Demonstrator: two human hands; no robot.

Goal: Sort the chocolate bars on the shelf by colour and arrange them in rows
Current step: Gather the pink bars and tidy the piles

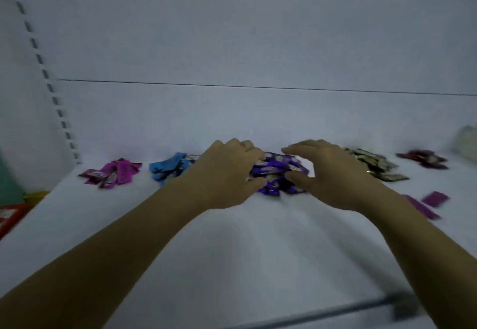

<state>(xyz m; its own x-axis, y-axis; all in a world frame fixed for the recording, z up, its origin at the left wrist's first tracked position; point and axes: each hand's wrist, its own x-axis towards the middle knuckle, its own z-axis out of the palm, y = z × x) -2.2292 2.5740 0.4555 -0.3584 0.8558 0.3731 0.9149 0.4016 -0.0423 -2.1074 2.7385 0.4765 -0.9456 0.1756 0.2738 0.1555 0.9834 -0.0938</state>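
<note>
Small wrapped chocolate bars lie in colour piles along the back of a white shelf (232,251). From left to right there is a magenta pile (113,172), a blue pile (167,167), a dark purple pile (277,173), an olive-brown pile (376,166) and a dark red pile (423,159). My left hand (227,171) rests on the left side of the purple pile, its fingers curled into the bars. My right hand (325,171) hovers over the right side with fingers spread and bent. Two loose purple bars (426,203) lie near my right forearm.
A slotted upright (49,80) runs up the left wall. Red and yellow packages (13,212) sit beyond the shelf's left edge. A pale object (467,145) stands at the far right. A metal rail (335,313) marks the front edge.
</note>
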